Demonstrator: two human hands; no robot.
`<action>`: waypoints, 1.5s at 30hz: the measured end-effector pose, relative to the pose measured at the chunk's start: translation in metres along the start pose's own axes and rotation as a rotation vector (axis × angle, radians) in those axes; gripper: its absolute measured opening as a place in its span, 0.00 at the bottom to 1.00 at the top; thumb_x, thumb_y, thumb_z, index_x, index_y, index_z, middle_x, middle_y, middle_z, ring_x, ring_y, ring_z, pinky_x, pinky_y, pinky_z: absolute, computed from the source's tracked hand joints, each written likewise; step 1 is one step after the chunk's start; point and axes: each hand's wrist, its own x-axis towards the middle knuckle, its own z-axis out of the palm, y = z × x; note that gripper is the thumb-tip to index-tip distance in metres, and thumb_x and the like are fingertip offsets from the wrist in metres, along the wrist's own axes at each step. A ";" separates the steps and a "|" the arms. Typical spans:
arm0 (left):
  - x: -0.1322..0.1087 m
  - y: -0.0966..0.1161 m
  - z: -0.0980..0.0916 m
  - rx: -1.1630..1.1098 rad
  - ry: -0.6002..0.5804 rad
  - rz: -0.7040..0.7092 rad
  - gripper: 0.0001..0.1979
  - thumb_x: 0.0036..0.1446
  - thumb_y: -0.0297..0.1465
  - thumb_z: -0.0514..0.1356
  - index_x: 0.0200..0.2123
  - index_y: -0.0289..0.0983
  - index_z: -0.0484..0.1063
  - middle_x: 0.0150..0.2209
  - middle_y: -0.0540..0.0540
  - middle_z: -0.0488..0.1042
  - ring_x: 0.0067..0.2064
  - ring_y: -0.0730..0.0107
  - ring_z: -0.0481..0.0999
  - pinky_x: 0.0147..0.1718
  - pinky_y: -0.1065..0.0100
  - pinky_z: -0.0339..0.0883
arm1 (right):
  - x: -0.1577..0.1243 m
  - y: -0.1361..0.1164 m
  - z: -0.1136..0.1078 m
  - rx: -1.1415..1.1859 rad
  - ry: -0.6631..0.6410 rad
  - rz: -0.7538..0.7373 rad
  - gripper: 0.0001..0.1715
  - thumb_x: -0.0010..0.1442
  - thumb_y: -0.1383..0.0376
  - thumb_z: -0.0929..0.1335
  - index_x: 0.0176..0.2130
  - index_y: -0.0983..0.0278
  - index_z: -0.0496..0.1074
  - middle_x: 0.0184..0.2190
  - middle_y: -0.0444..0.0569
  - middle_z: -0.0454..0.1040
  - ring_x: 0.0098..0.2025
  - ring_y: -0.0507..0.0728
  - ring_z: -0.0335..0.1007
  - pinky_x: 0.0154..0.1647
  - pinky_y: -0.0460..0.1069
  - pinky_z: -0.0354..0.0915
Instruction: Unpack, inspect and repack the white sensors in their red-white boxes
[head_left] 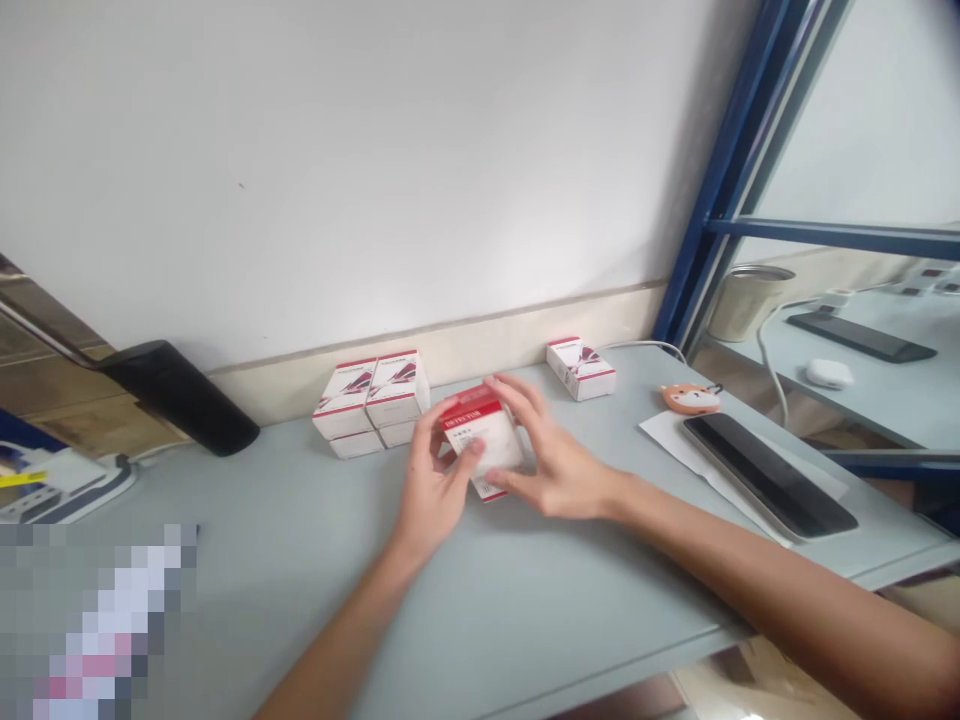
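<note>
Between my two hands is a small white carton (491, 440) with a red band along its top, tilted above the table. My left hand (439, 480) grips its left side, thumb across the printed face. On the other side, my right hand (551, 460) closes around the right edge, fingers at the top and thumb near the bottom. Just left of my hands, several similar white-and-red cartons (371, 400) are stacked in two layers against the wall. One more carton (580, 368) lies alone to the right, near the wall.
On the right of the grey table (300, 570) lie a black phone (769, 475), white paper (664, 432) and an orange animal-faced case (688, 399). A black cylinder-like object (180, 395) stands at the left. A blue-framed glass panel (840, 340) borders the right side.
</note>
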 end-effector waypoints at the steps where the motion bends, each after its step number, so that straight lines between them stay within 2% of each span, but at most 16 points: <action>1: 0.003 0.001 -0.001 -0.020 0.056 -0.033 0.24 0.68 0.41 0.64 0.62 0.45 0.65 0.63 0.39 0.73 0.61 0.59 0.77 0.56 0.60 0.75 | -0.001 0.003 0.002 0.028 -0.040 0.054 0.58 0.62 0.62 0.76 0.77 0.55 0.43 0.73 0.62 0.57 0.67 0.67 0.68 0.63 0.64 0.71; 2: 0.006 0.002 -0.001 -0.024 0.102 -0.058 0.24 0.68 0.42 0.64 0.62 0.44 0.65 0.62 0.39 0.74 0.60 0.59 0.78 0.56 0.61 0.75 | -0.001 0.005 0.004 0.067 -0.074 0.105 0.61 0.62 0.62 0.76 0.78 0.55 0.39 0.70 0.62 0.63 0.61 0.65 0.74 0.60 0.63 0.73; 4: 0.011 0.002 -0.005 0.013 0.154 -0.085 0.25 0.68 0.44 0.63 0.63 0.43 0.64 0.60 0.38 0.76 0.58 0.59 0.79 0.54 0.61 0.76 | -0.001 0.009 0.006 0.126 -0.086 0.165 0.57 0.64 0.60 0.75 0.77 0.54 0.40 0.61 0.57 0.74 0.51 0.61 0.79 0.56 0.61 0.75; 6: 0.014 0.001 -0.013 0.120 0.211 -0.055 0.24 0.70 0.44 0.60 0.64 0.43 0.65 0.57 0.39 0.76 0.55 0.60 0.79 0.53 0.61 0.75 | -0.001 0.010 0.005 0.082 0.026 0.159 0.52 0.63 0.57 0.76 0.74 0.54 0.49 0.58 0.54 0.77 0.50 0.61 0.79 0.54 0.60 0.75; 8: 0.018 -0.003 -0.026 0.295 0.366 0.028 0.22 0.71 0.41 0.58 0.64 0.42 0.67 0.54 0.39 0.76 0.55 0.59 0.78 0.55 0.58 0.73 | 0.002 0.010 0.003 -0.055 0.205 0.121 0.48 0.61 0.54 0.77 0.71 0.53 0.57 0.61 0.55 0.75 0.50 0.62 0.78 0.51 0.60 0.75; 10: 0.024 -0.010 -0.044 0.494 0.582 0.103 0.22 0.69 0.37 0.59 0.63 0.40 0.68 0.56 0.36 0.73 0.60 0.54 0.72 0.61 0.51 0.67 | 0.010 0.007 0.004 -0.207 0.330 0.058 0.44 0.58 0.51 0.79 0.67 0.54 0.63 0.61 0.55 0.75 0.49 0.64 0.77 0.48 0.60 0.75; 13: 0.034 -0.027 -0.076 0.539 0.776 -0.018 0.31 0.63 0.36 0.63 0.68 0.39 0.63 0.67 0.33 0.64 0.71 0.46 0.59 0.72 0.43 0.49 | 0.036 -0.005 0.015 -0.401 0.295 -0.093 0.37 0.60 0.48 0.78 0.63 0.54 0.70 0.54 0.54 0.79 0.49 0.65 0.75 0.49 0.60 0.72; 15: 0.040 -0.039 -0.093 0.284 0.687 -0.246 0.29 0.67 0.39 0.59 0.68 0.42 0.61 0.67 0.36 0.66 0.70 0.49 0.63 0.72 0.45 0.51 | 0.061 -0.016 0.032 -0.514 0.191 -0.193 0.33 0.64 0.49 0.75 0.63 0.54 0.71 0.53 0.54 0.79 0.52 0.67 0.73 0.53 0.61 0.70; 16: 0.042 -0.044 -0.099 0.226 0.630 -0.292 0.25 0.69 0.42 0.55 0.65 0.41 0.64 0.63 0.36 0.71 0.66 0.49 0.68 0.69 0.46 0.58 | 0.075 -0.020 0.043 -0.568 0.146 -0.229 0.32 0.65 0.48 0.74 0.64 0.54 0.72 0.55 0.55 0.78 0.54 0.67 0.71 0.54 0.61 0.69; 20: 0.046 -0.056 -0.103 0.137 0.546 -0.304 0.23 0.71 0.44 0.49 0.60 0.39 0.69 0.59 0.38 0.77 0.59 0.53 0.77 0.61 0.53 0.70 | 0.128 -0.027 0.093 -0.802 -0.055 -0.360 0.28 0.70 0.57 0.71 0.66 0.60 0.70 0.53 0.57 0.76 0.56 0.68 0.67 0.54 0.61 0.67; 23: 0.045 -0.057 -0.101 0.127 0.536 -0.304 0.23 0.71 0.44 0.50 0.60 0.38 0.69 0.60 0.38 0.76 0.62 0.53 0.75 0.63 0.54 0.68 | 0.156 -0.017 0.121 -0.875 -0.044 -0.360 0.23 0.73 0.61 0.68 0.64 0.64 0.71 0.54 0.60 0.74 0.57 0.68 0.66 0.56 0.61 0.67; 28: 0.041 -0.057 -0.105 0.155 0.488 -0.311 0.23 0.71 0.45 0.52 0.60 0.39 0.70 0.63 0.38 0.75 0.65 0.51 0.73 0.64 0.52 0.67 | 0.173 -0.001 0.133 -0.706 -0.042 -0.265 0.26 0.72 0.56 0.69 0.66 0.59 0.70 0.56 0.58 0.74 0.59 0.66 0.64 0.55 0.59 0.71; 32: 0.039 -0.054 -0.106 0.197 0.448 -0.338 0.30 0.69 0.52 0.55 0.66 0.42 0.66 0.65 0.36 0.73 0.67 0.47 0.71 0.66 0.49 0.64 | 0.151 0.000 0.109 -0.479 0.006 -0.237 0.31 0.75 0.55 0.65 0.72 0.57 0.61 0.70 0.55 0.64 0.66 0.61 0.63 0.59 0.56 0.72; 36: 0.041 -0.047 -0.101 0.229 0.433 -0.307 0.38 0.65 0.56 0.60 0.72 0.47 0.59 0.68 0.38 0.70 0.69 0.48 0.70 0.68 0.50 0.61 | 0.102 0.030 0.044 -0.593 0.022 -0.199 0.27 0.76 0.59 0.61 0.70 0.55 0.64 0.71 0.53 0.63 0.67 0.63 0.64 0.67 0.61 0.65; 41: 0.050 -0.046 -0.111 0.298 0.387 -0.179 0.29 0.64 0.52 0.63 0.61 0.42 0.71 0.59 0.39 0.79 0.60 0.51 0.78 0.64 0.53 0.67 | 0.045 0.097 -0.040 -0.943 0.273 0.309 0.27 0.72 0.61 0.63 0.65 0.67 0.69 0.67 0.69 0.64 0.69 0.72 0.60 0.68 0.66 0.60; 45: 0.054 -0.049 -0.127 0.323 0.367 -0.111 0.28 0.62 0.53 0.63 0.54 0.37 0.74 0.51 0.38 0.82 0.53 0.52 0.82 0.60 0.54 0.72 | 0.027 0.117 -0.060 -0.997 0.248 0.608 0.33 0.70 0.55 0.65 0.66 0.72 0.67 0.59 0.73 0.70 0.62 0.76 0.66 0.60 0.65 0.65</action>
